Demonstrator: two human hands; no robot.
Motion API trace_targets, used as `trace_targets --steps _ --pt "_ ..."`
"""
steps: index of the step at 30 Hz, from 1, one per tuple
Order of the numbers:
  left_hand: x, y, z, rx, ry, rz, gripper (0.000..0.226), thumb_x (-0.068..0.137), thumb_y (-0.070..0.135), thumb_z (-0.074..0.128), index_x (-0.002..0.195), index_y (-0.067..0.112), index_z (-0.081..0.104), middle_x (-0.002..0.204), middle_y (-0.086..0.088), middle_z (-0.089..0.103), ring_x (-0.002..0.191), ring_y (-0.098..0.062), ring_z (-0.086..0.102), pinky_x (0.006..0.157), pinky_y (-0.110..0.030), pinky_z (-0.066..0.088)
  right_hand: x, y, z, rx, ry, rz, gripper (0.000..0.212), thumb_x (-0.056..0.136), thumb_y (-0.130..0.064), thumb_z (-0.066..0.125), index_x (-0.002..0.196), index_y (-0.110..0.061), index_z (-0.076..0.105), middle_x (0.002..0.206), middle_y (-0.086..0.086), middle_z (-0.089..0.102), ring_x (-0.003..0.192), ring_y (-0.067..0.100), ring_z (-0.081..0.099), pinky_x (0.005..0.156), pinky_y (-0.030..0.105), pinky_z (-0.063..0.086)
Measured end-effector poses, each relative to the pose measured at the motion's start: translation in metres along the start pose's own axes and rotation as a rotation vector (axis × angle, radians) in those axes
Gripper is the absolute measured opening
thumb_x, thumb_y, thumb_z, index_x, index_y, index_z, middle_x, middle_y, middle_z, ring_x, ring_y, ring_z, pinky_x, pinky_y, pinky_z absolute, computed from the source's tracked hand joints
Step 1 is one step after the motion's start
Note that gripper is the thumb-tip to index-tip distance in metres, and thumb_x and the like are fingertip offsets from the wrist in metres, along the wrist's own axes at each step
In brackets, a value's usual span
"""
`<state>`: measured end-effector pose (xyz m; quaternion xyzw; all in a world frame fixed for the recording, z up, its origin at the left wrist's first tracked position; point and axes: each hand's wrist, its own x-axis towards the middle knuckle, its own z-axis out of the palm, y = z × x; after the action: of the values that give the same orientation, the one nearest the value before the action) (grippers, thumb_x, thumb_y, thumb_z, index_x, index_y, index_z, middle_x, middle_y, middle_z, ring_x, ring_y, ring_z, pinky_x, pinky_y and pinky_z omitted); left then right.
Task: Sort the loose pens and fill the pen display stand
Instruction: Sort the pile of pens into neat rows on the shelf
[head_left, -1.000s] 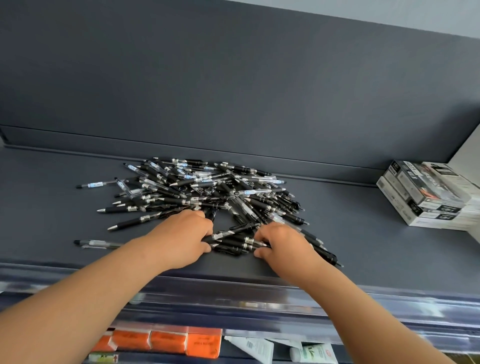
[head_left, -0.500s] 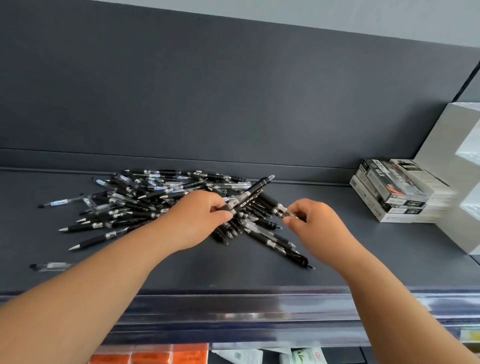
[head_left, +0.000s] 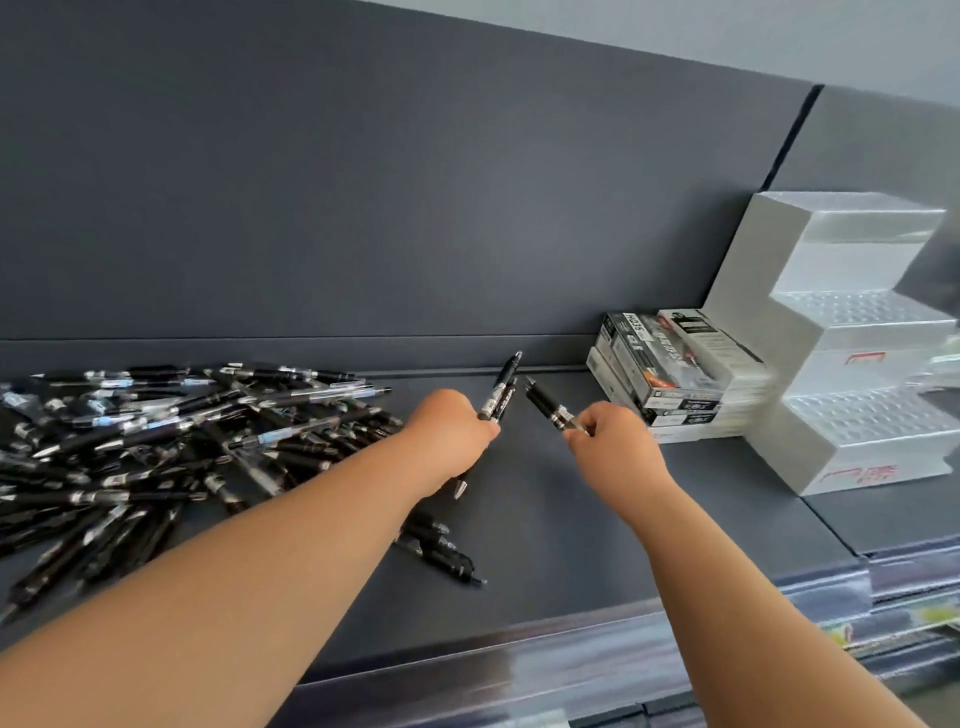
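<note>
A heap of loose black pens (head_left: 156, 447) lies on the left of the dark grey shelf (head_left: 545, 545). My left hand (head_left: 449, 434) grips two black pens (head_left: 500, 392) that point up and to the right, their tips sticking out below the hand. My right hand (head_left: 613, 447) pinches one black pen (head_left: 548, 408) that points up and to the left. Both hands are raised above the shelf, between the heap and the white stepped pen display stand (head_left: 852, 364) at the right. The stand's rows of holes look empty.
Stacked pen boxes (head_left: 670, 374) stand between my hands and the stand. Two or three stray pens (head_left: 441, 551) lie under my left forearm. A dark back panel rises behind the shelf, and a clear price rail (head_left: 571, 660) runs along its front edge.
Both hands have lifted off the heap with pens and moved right. The view has swung right, bringing the white stand fully into sight.
</note>
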<state>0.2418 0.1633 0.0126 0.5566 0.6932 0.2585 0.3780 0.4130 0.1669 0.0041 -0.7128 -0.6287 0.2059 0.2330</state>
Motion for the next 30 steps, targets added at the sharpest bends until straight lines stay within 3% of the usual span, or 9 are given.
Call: trace_targets --steps 3,6,9,11,13,15,18,24,30 --pt "0.019 0.005 0.022 0.001 0.015 -0.054 0.024 0.086 0.026 0.062 0.075 0.007 0.055 0.073 -0.013 0.055 0.07 -0.03 0.053 0.065 -0.032 0.044 0.015 0.012 0.001 -0.055 0.028 0.04 0.008 0.091 -0.021 0.055 0.086 -0.015 0.053 0.082 0.003 0.057 0.083 0.028 0.056 0.066 0.028 0.037" --pt "0.031 0.013 0.036 0.064 0.05 -0.07 0.036 0.087 0.029 0.062 0.064 0.012 0.04 0.084 -0.019 0.059 0.085 -0.034 0.061 0.06 -0.029 0.036 0.024 0.017 0.006 -0.078 0.047 0.059 0.013 0.091 -0.022 0.057 0.095 -0.01 0.059 0.097 0.01 0.063 0.094 0.032 0.057 0.07 0.03 0.037" --pt "0.038 0.019 0.042 0.112 0.05 -0.071 0.038 0.085 0.034 0.064 0.063 0.012 0.041 0.063 -0.008 0.05 0.069 -0.029 0.057 0.057 -0.029 0.04 0.027 0.021 0.012 -0.11 0.048 0.036 0.022 0.089 -0.023 0.059 0.107 -0.01 0.059 0.11 0.013 0.061 0.105 0.032 0.054 0.077 0.032 0.04" --pt "0.037 0.02 0.043 0.2 0.051 -0.042 0.038 0.085 0.038 0.064 0.066 0.012 0.044 0.064 -0.002 0.049 0.066 -0.025 0.052 0.054 -0.028 0.036 0.028 0.022 0.013 -0.144 0.041 0.005 0.033 0.089 -0.026 0.06 0.117 -0.01 0.055 0.117 0.013 0.057 0.112 0.032 0.05 0.085 0.035 0.041" --pt "0.034 0.019 0.042 0.308 0.066 0.007 0.03 0.086 0.041 0.063 0.084 0.013 0.051 0.084 -0.001 0.053 0.078 -0.023 0.053 0.062 -0.028 0.037 0.027 0.023 0.013 -0.189 0.025 -0.021 0.044 0.089 -0.03 0.061 0.127 -0.011 0.05 0.125 0.012 0.052 0.119 0.032 0.044 0.093 0.038 0.04" --pt "0.03 0.017 0.04 0.386 0.1 0.049 0.039 0.086 0.045 0.062 0.108 0.014 0.053 0.108 -0.003 0.051 0.098 -0.026 0.053 0.073 -0.03 0.04 0.024 0.022 0.012 -0.237 0.006 -0.039 0.051 0.09 -0.034 0.059 0.134 -0.013 0.045 0.132 0.011 0.048 0.124 0.032 0.04 0.098 0.04 0.037" --pt "0.025 0.012 0.034 0.427 0.096 0.098 0.046 0.088 0.048 0.057 0.118 0.015 0.051 0.119 -0.004 0.047 0.105 -0.026 0.051 0.08 -0.033 0.044 0.019 0.02 0.011 -0.302 -0.012 -0.082 0.055 0.091 -0.038 0.056 0.139 -0.016 0.039 0.14 0.007 0.043 0.127 0.031 0.037 0.102 0.04 0.033" --pt "0.005 -0.005 -0.002 0.496 0.184 0.271 0.047 0.091 0.044 0.056 0.13 0.019 0.049 0.123 0.0 0.048 0.119 -0.021 0.042 0.089 -0.031 0.038 0.001 -0.007 0.013 -0.224 0.023 -0.31 0.054 0.093 -0.034 0.053 0.143 -0.017 0.038 0.146 0.0 0.039 0.133 0.026 0.032 0.106 0.039 0.028" --pt "-0.027 -0.039 -0.056 0.553 0.251 0.333 0.04 0.093 0.036 0.054 0.131 0.023 0.05 0.128 0.003 0.049 0.124 -0.018 0.038 0.096 -0.029 0.033 -0.031 -0.041 0.029 -0.113 -0.09 -0.572 0.047 0.094 -0.028 0.054 0.139 -0.015 0.046 0.141 0.0 0.047 0.131 0.019 0.037 0.107 0.026 0.027"
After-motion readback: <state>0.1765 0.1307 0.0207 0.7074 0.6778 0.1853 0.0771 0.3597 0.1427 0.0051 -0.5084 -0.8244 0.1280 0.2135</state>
